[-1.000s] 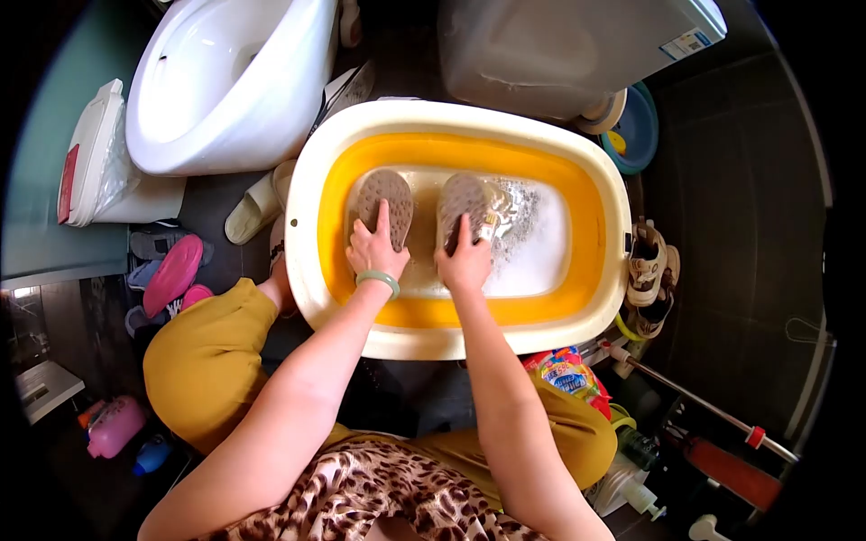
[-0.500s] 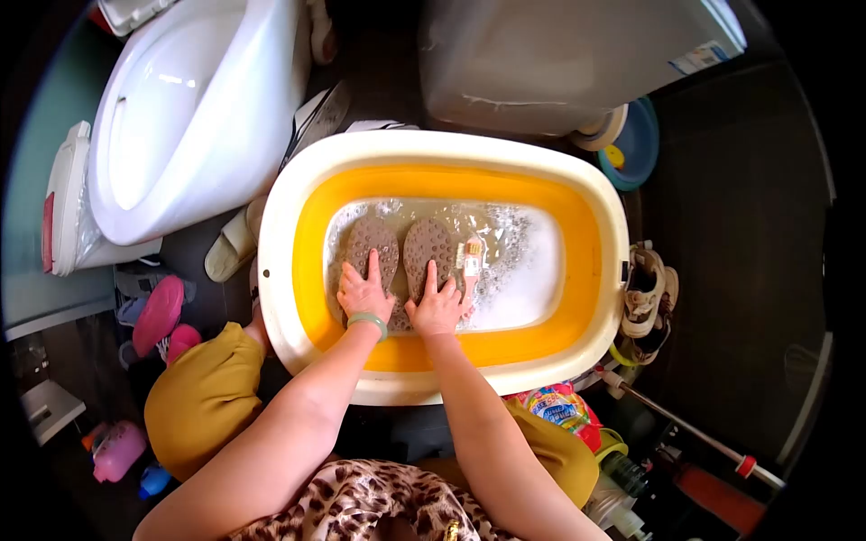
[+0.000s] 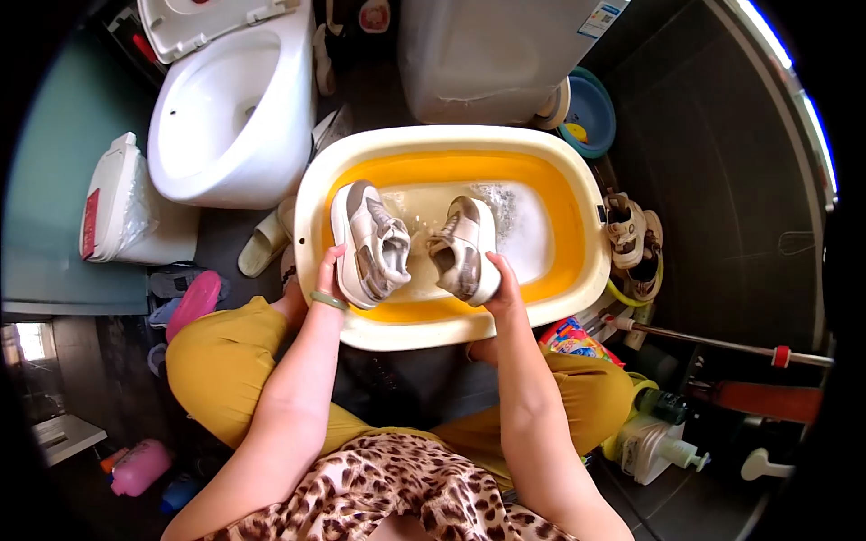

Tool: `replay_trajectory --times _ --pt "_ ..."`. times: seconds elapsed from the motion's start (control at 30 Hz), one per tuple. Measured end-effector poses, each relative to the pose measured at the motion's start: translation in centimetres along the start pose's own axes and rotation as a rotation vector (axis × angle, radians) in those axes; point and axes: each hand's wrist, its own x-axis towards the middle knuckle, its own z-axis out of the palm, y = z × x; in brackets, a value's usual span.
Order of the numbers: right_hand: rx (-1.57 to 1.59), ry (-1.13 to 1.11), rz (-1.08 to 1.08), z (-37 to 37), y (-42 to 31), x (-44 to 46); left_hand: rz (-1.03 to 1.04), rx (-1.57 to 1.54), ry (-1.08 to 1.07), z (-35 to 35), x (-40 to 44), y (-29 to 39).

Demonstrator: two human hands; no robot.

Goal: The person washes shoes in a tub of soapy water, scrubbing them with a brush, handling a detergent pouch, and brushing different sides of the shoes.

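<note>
In the head view my left hand [image 3: 331, 278] is closed on a beige and grey sneaker [image 3: 357, 236], gripping its outer side near the sole. My right hand [image 3: 507, 283] is closed on the matching sneaker [image 3: 472, 231] in the same way. Both shoes are raised above the basin [image 3: 591, 194], tilted with their openings facing inward, toes pointing away from me. Below them, soapy water [image 3: 532, 236] with white foam covers the basin floor. A green bangle [image 3: 329, 300] circles my left wrist. Parts of my fingers are hidden behind the shoes.
A toilet [image 3: 230, 117] and a white bin [image 3: 135, 203] stand at the left. Behind the basin is a grey-white appliance [image 3: 487, 63]. More shoes [image 3: 633, 236] lie at the right, near a metal pole [image 3: 704, 344] and bottles. Slippers [image 3: 262, 248] rest at the left.
Both hands lay on two brown soles facing up in the water. Now each hand has a sneaker lifted and turned over. The brush in the basin is no longer visible.
</note>
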Motion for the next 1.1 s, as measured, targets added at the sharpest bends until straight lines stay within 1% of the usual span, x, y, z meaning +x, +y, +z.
replay_trajectory --times 0.03,0.07,0.13,0.17,0.27,0.33,0.37,0.4,0.43,0.47,0.53,0.6,0.67,0.73,0.77,0.8,0.87,0.9,0.93,1.03,1.1 --pt "0.064 -0.006 -0.034 1.0 0.1 -1.4 0.004 -0.015 -0.052 0.2 -0.4 0.0" --pt "0.099 -0.075 -0.049 0.3 0.6 -1.4 0.006 -0.02 -0.1 0.3 -0.9 0.2" --pt "0.109 -0.117 -0.046 1.0 0.8 -2.6 -0.029 0.038 -0.135 0.7 -1.9 0.8" --pt "0.091 -0.099 -0.064 1.4 0.8 -3.1 -0.059 0.07 -0.181 0.7 -2.2 1.4" --pt "0.078 -0.129 -0.097 1.2 0.5 -3.1 -0.035 0.139 -0.199 1.7 -3.2 1.6" --pt "0.037 -0.151 -0.064 1.9 -0.3 -3.0 -0.035 0.176 -0.207 1.8 -3.1 1.8" --pt "-0.095 -0.105 -0.097 2.3 -0.8 -2.6 0.044 0.24 -0.225 2.0 -2.6 1.7" --pt "-0.227 -0.058 -0.129 3.1 -1.4 -2.3 0.081 0.329 -0.208 2.6 -2.2 1.8" --pt "-0.393 -0.068 -0.214 5.5 -1.7 -2.9 0.117 0.418 -0.189 3.2 -1.8 1.9" --pt "-0.531 -0.065 -0.232 3.0 -1.8 0.6 0.152 0.507 -0.167 3.9 -1.4 2.0" --pt "-0.961 0.144 -0.365 4.0 -1.6 2.5 0.164 0.75 0.046 5.3 0.2 1.3" --pt "-1.436 0.291 -0.415 3.8 -1.3 4.9 0.293 1.368 0.277 3.9 3.8 0.4" --pt "-1.762 0.515 -0.35 4.7 0.4 6.0 0.126 1.723 0.526 6.1 4.2 -0.9" --pt "-1.911 0.535 -0.276 4.1 2.7 7.3 0.045 1.882 0.571 6.1 5.4 -3.0" --pt "-2.001 0.536 -0.346 3.2 4.5 7.6 0.009 1.975 0.593 5.6 6.2 -4.1" --pt "-2.09 0.534 -0.413 2.3 6.3 7.6 0.017 2.026 0.592 4.8 6.7 -5.3" --pt "-2.176 0.525 -0.391 3.5 7.4 6.1 -0.063 2.044 0.58 5.0 7.1 -6.8" --pt "-2.191 0.555 -0.419 3.5 7.7 6.4 -0.05 2.102 0.64 5.1 7.5 -7.6" --pt "-2.191 0.548 -0.402 3.4 7.6 6.4 -0.044 2.16 0.702 5.0 7.8 -8.1" --pt "-2.196 0.508 -0.336 3.2 7.3 6.4 -0.083 2.198 0.723 4.7 8.3 -8.2" --pt "-2.199 0.504 -0.311 3.9 6.8 6.5 -0.072 2.215 0.742 4.7 8.7 -8.2"
